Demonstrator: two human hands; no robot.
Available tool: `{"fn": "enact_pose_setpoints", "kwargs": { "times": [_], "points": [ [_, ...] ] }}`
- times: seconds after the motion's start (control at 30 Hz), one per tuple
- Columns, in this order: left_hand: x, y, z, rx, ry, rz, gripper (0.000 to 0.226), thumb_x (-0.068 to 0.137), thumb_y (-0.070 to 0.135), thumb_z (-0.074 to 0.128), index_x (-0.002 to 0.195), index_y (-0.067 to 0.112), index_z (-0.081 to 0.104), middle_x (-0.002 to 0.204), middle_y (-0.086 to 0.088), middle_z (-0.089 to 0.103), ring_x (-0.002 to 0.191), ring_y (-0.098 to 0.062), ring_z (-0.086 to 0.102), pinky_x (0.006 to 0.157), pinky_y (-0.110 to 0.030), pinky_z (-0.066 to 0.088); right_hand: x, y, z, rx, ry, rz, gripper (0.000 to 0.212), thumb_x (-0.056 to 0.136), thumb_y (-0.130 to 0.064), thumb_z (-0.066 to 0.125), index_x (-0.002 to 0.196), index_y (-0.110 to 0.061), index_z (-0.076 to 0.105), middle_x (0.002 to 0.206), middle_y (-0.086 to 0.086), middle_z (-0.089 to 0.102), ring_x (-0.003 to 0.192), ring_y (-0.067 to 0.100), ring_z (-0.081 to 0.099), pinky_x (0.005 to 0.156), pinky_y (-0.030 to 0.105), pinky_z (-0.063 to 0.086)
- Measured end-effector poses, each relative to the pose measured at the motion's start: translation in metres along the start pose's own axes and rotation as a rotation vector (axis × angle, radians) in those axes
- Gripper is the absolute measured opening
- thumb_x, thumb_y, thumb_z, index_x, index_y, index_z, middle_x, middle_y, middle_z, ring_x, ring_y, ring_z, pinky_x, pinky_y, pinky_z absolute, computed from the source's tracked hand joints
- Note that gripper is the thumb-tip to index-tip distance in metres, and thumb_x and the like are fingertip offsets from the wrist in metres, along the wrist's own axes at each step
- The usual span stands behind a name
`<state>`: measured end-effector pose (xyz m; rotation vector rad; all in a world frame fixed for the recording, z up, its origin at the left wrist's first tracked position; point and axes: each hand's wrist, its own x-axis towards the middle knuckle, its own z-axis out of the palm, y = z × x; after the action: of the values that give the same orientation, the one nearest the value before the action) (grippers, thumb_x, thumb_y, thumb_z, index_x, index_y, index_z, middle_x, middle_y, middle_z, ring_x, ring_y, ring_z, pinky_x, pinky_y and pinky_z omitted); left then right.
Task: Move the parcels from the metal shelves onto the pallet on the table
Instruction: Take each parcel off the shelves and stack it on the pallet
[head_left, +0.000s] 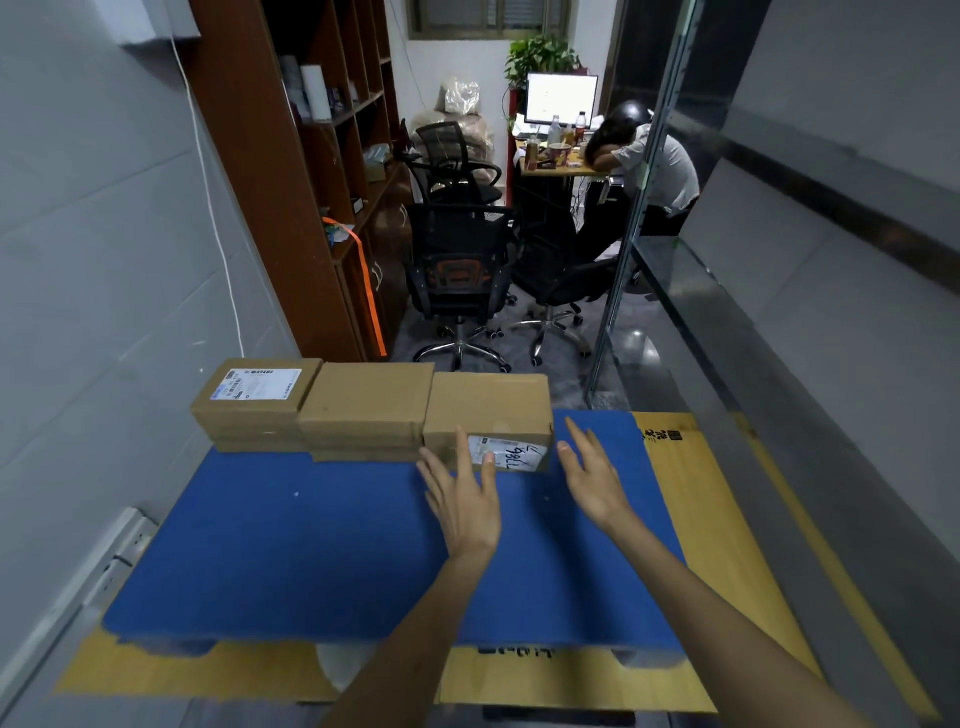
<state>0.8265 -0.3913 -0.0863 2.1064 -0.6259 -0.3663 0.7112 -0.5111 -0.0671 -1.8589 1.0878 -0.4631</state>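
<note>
Three parcels sit in a row along the far edge of the blue pallet (311, 545), a little above the frame's centre and left of it. Going left to right: the labelled parcel (254, 402) at the left end, the plain parcel (366, 410) touching it in the middle, then the right-hand parcel (488, 421), its white label facing the person. The row's long axis runs across the frame, left to right.

Just below that last box, the left hand (462, 499) is spread flat, fingers apart, fingertips over the box's near face; whether they press on it I cannot tell. The right hand (592, 478), also spread and empty, hovers just beside the box's right corner, apart from it. Neither hand grips anything.

The box lies directly ahead of both palms and between them, the left one nearer. The metal shelves are not in view, so any next parcel lies outside this frame.
</note>
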Motion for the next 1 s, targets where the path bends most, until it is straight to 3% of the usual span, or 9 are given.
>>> {"fn": "enact_pose_setpoints", "kwargs": {
  "times": [0.3,0.43,0.67,0.8,1.0],
  "points": [
    [-0.058,0.015,-0.034,0.21,-0.166,0.295,0.064,0.098,0.063,0.031,0.155,0.043,0.008,0.166,-0.009,-0.012,0.152,-0.025,-0.016,0.122,-0.05,-0.002,-0.101,0.002,-0.039,-0.107,0.052,-0.045,0.059,0.102,-0.051,0.037,0.156,-0.039,0.016,0.167,0.001,0.001,0.153,0.021,-0.001,0.122,0.051,0.016],
    [-0.087,0.017,-0.035,0.274,-0.274,0.443,0.063,0.099,0.062,0.031,0.156,0.043,0.01,0.166,-0.005,-0.009,0.152,-0.022,-0.014,0.122,-0.047,-0.005,-0.157,0.017,-0.065,-0.189,0.125,0.003,0.062,0.102,-0.052,0.038,0.157,-0.038,0.013,0.166,0.004,-0.003,0.152,0.027,0.009,0.12,0.047,0.023],
    [-0.159,0.017,-0.034,0.251,-0.494,0.615,0.067,0.097,0.067,0.029,0.155,0.046,0.006,0.166,-0.005,-0.011,0.152,-0.019,-0.015,0.123,-0.049,-0.002,-0.293,0.041,-0.094,-0.244,0.317,0.2,0.066,0.101,-0.056,0.036,0.157,-0.036,0.008,0.166,0.006,-0.003,0.151,0.028,0.013,0.12,0.048,0.019],
    [-0.229,0.027,-0.031,0.246,-0.624,0.775,0.071,0.093,0.07,0.026,0.156,0.045,0.004,0.166,-0.008,-0.011,0.152,-0.021,-0.014,0.122,-0.048,-0.002,-0.384,0.047,-0.104,-0.282,0.438,0.289,0.068,0.099,-0.058,0.038,0.157,-0.039,0.006,0.166,0.007,-0.004,0.152,0.028,0.005,0.12,0.053,0.015],
    [-0.357,0.054,-0.022,0.23,-0.854,0.979,0.066,0.099,0.062,0.032,0.156,0.044,0.004,0.165,-0.013,-0.009,0.153,-0.026,-0.01,0.122,-0.05,-0.001,-0.533,0.058,-0.125,-0.265,0.668,0.431,0.067,0.1,-0.054,0.04,0.157,-0.036,0.01,0.166,0.011,0.002,0.151,0.03,0.014,0.12,0.054,0.018]
  ]
}}
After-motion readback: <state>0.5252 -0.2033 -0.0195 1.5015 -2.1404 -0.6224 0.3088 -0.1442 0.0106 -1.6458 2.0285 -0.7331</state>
